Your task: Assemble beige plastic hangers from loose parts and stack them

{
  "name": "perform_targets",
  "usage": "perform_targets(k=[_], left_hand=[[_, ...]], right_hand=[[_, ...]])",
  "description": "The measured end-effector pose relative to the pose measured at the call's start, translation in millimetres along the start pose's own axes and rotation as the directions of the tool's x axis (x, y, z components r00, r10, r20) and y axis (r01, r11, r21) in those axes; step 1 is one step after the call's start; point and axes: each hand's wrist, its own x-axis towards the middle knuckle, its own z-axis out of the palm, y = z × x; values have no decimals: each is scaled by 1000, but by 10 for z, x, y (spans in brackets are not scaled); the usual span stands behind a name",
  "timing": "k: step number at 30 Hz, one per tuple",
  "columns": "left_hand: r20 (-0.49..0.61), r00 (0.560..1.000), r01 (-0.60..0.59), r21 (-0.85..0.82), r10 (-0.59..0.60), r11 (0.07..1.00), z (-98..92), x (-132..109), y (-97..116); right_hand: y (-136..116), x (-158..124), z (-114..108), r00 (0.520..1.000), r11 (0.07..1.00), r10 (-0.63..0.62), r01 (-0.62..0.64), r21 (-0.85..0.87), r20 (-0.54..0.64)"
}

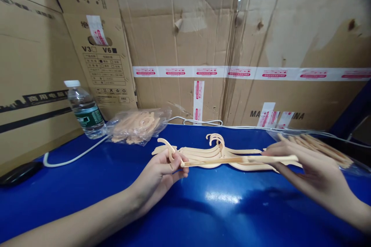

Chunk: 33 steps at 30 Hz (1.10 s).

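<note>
A beige hanger [214, 161] stretches sideways between my two hands, a little above the blue table. Its curved hook rises at the left, where my left hand [162, 171] pinches it by the joint between thumb and fingers. At the other end, my right hand [307, 173] is closed around the long arm, whose tip crosses in front of the palm; part of this grip is hidden. Just behind lies a stack of similar beige hangers [199, 153] on the table, their hooks [216, 138] side by side. The held hanger covers part of that stack.
A clear bag of beige hooked pieces [136, 125] lies at back left, beside a water bottle [87, 112]. Another bag of long beige arms [321, 148] sits behind my right hand. A white cable [69, 160], a black mouse [20, 173] and cardboard walls [179, 38] border the blue table [185, 216].
</note>
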Motion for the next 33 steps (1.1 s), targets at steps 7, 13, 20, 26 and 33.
perform_targets(k=[7,13,20,26,33], left_hand=[[-96,994,-41,53,46,998,-39,-5,-38],[-180,978,-88,99,105,991,-46,9,-64],[-197,965,-154,117,175,981,-21,1,-55],[-213,950,-209,116,230,971,-20,1,-38],[-222,944,-225,109,244,968,-11,7,-43]], right_hand=[[-78,-15,52,999,999,-36,36,-28,17],[-102,-30,104,997,997,-68,69,-28,35],[-157,-6,111,999,999,-39,39,28,25],[-202,-13,122,999,998,45,-46,38,25],[-202,-32,131,989,988,144,-146,46,45]])
